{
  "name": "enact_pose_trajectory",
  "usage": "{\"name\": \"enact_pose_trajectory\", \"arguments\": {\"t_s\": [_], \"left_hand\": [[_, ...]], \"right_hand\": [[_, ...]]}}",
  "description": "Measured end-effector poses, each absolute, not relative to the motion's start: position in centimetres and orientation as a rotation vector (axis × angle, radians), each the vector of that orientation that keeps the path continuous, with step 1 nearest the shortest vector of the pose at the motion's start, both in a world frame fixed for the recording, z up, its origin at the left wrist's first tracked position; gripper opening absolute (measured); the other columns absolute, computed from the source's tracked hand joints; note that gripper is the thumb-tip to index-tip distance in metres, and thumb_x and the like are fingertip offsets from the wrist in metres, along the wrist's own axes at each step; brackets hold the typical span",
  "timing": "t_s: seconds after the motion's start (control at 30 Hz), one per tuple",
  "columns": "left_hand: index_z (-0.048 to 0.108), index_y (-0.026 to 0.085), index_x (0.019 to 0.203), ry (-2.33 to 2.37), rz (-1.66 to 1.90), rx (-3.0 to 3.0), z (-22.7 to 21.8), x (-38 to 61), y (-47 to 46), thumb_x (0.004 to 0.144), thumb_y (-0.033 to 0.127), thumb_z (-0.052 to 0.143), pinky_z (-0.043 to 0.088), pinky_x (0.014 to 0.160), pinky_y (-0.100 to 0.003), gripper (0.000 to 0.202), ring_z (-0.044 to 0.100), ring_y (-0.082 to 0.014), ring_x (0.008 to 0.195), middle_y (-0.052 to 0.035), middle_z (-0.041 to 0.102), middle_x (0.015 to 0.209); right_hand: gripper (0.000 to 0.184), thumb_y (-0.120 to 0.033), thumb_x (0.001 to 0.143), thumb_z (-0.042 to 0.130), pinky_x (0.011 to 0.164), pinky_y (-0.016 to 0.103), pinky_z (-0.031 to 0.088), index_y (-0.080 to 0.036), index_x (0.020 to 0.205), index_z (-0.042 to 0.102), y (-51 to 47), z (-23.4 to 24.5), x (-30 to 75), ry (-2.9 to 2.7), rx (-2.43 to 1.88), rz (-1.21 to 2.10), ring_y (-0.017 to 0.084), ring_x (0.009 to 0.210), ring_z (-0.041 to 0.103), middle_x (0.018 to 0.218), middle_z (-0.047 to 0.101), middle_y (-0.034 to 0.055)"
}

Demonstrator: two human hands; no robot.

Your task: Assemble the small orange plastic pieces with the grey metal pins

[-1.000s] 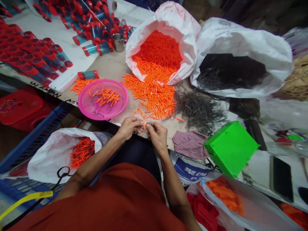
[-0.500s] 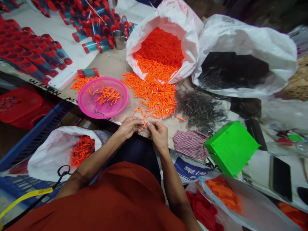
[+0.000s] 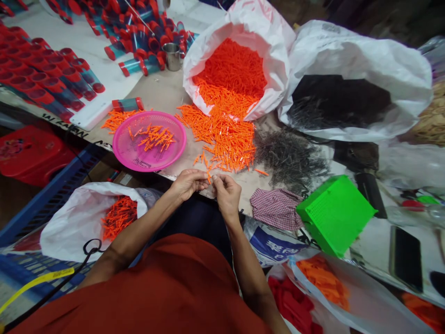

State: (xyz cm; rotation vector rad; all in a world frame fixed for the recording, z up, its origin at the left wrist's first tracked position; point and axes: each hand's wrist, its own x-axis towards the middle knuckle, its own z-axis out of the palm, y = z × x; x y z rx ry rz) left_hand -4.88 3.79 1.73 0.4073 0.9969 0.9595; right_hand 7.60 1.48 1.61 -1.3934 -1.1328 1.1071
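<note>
Head view. The left hand (image 3: pixel 190 184) is observed at the near edge of the tabletop (image 3: pixel 156 90), to the right of the pink basket (image 3: pixel 125 146) and nearer the wearer. Its grip is closed to a pinch, and a small orange piece (image 3: pixel 209 178) is held at the fingertips. The right hand (image 3: pixel 227 191) is positioned just beside it, farther right of the pink basket; its fingers are curled in close to that piece, but whether its grip is fully closed on anything cannot be told.

Some orange pieces (image 3: pixel 156 139) are contained in the pink basket. To its right, a loose orange heap (image 3: pixel 232 144) is spread before the mouth of a white sack (image 3: pixel 259 21). Farther right of the basket, a heap of thin dark pieces (image 3: pixel 290 155) is noted, with a checked cloth (image 3: pixel 276 208) and a green basket (image 3: pixel 335 213) located nearer the wearer. Beyond the pink basket, a metal cup (image 3: pixel 171 56) is seen.
</note>
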Motion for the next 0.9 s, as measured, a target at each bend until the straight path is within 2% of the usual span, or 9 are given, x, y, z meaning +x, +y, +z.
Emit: {"name": "enact_pose_trajectory", "arguments": {"t_s": [0.33, 0.6, 0.9], "left_hand": [[0.06, 0.011, 0.068, 1.023, 1.131, 0.592, 1.8, -4.1, 2.7, 0.059, 0.025, 0.072, 0.045, 0.044, -0.019, 0.02, 0.057, -0.0098, 0.042, -0.0019, 0.063, 0.051], [0.059, 0.012, 0.07, 1.076, 1.199, 0.748, 2.2, -3.8, 2.2, 0.062, 0.027, 0.07, 0.047, 0.046, -0.02, 0.021, 0.057, -0.01, 0.041, -0.0006, 0.063, 0.05], [0.06, 0.012, 0.069, 1.052, 1.229, 0.684, 2.4, -4.1, 2.3, 0.06, 0.027, 0.071, 0.047, 0.047, -0.02, 0.021, 0.058, -0.0101, 0.043, -0.0006, 0.063, 0.05]], "right_hand": [[0.02, -0.036, 0.076, 0.059, 0.049, 0.021, 0.04, -0.016, 0.074, 0.061, 0.9, 1.5, 7.1, -1.064, -1.402, 1.053, 0.007, 0.047, 0.045, 0.056, 0.053, -0.0059], [0.02, -0.036, 0.076, 0.059, 0.05, 0.02, 0.041, -0.017, 0.077, 0.061, 0.7, 1.2, 7.3, -0.985, -1.32, 1.159, 0.006, 0.048, 0.045, 0.059, 0.054, -0.0058], [0.013, -0.027, 0.073, 0.063, 0.07, 0.027, 0.051, -0.019, 0.082, 0.066, 0.6, 1.8, 8.2, -1.118, -1.265, 1.141, 0.012, 0.071, 0.061, 0.08, 0.067, -0.0003]]}}
